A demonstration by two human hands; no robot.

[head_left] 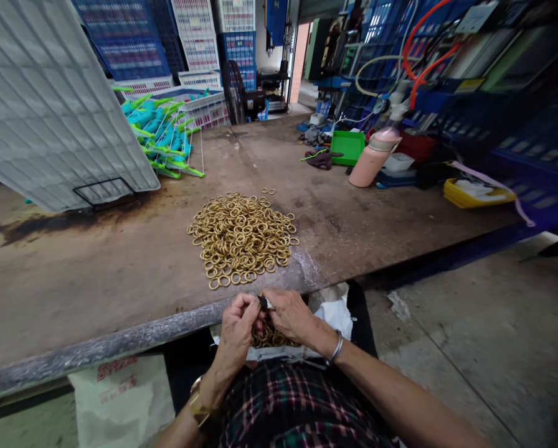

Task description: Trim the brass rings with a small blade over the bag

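Just past the table's front edge, my left hand [239, 320] and my right hand [288, 313] meet with fingers pinched closed. Between their fingertips a small dark piece [263, 303] shows, with something pale beside it; its kind is too small to tell, and the fingers partly cover it. Below the hands, more rings [272, 338] lie on my lap inside a pale-edged holder, partly hidden by the hands. A heap of brass-coloured rings [244, 233] is spread on the table [157, 261] just ahead, with two loose rings [268, 191] behind it.
A white crate [64, 93] stands on edge at the left, beside teal and lime-green plastic parts [167, 134]. To the right are a pink bottle [372, 162], a green tray [347, 148] and a yellow tray [475, 194]. A white bag [122, 398] hangs below the table edge.
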